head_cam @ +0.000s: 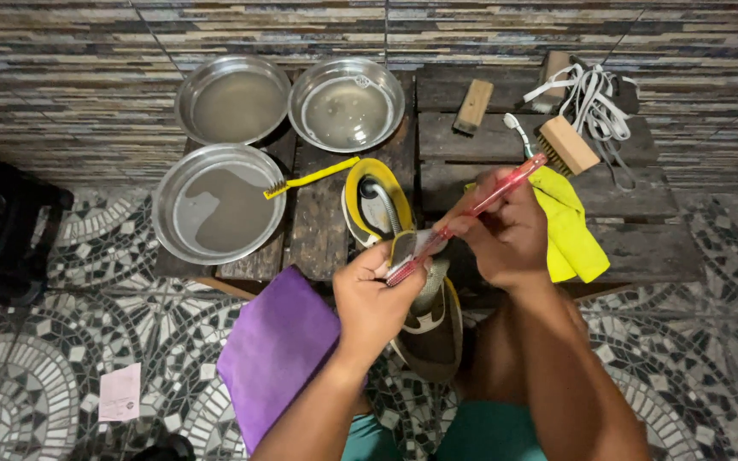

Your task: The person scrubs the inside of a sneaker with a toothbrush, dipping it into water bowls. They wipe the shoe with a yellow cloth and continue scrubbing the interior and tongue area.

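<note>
Head view: your left hand [373,299] is closed around the shoe [427,320], tongue pinched up. Your right hand [506,235] grips the red toothbrush [471,213], bristles on the tongue. Shoe looks light and floppy; hold near the collar. Yellow cloth [570,226] lies just right of that hand.

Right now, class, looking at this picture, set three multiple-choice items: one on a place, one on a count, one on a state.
1. Where does the purple cloth lie?
A. on the person's lap side, below the pans
B. inside a pan
C. on the laces

2. How many round metal pans are there?
A. two
B. three
C. five

3. The red toothbrush is
A. lying in water
B. on the floor
C. gripped by the right hand

Answers: 1 A, it hangs off the crate's near edge; 2 B, three pans show; 3 C, fingers wrap it while the left hand steadies the shoe.
</note>
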